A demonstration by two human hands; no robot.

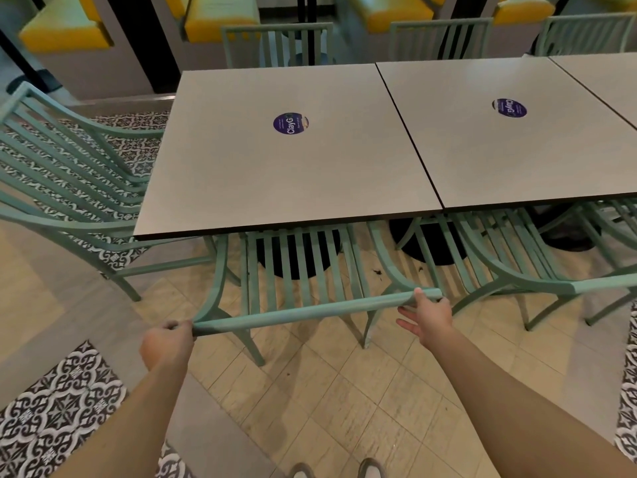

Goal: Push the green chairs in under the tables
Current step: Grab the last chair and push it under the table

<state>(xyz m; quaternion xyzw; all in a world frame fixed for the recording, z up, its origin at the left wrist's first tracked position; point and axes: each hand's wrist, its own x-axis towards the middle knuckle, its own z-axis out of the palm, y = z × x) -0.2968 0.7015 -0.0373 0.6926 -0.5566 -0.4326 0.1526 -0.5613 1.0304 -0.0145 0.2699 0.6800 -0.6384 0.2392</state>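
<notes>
Left hand (168, 346) gripping green chair (303, 310) top rail, right hand (427, 315) seemingly open, thumb over rail

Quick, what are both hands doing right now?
Left hand: closed, gripping the chair's top rail.
Right hand: open, fingers straight, touching the same rail.

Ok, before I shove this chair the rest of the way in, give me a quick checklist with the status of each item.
1. Left hand grips the top rail: ok.
2. Right hand grips the rail: not ok, its fingers are spread open.
3. Seat already under the table: ok.
4. Neighbouring chair on the right clear of it: cannot tell.
5. Gap to the table's black base: cannot tell.
</notes>
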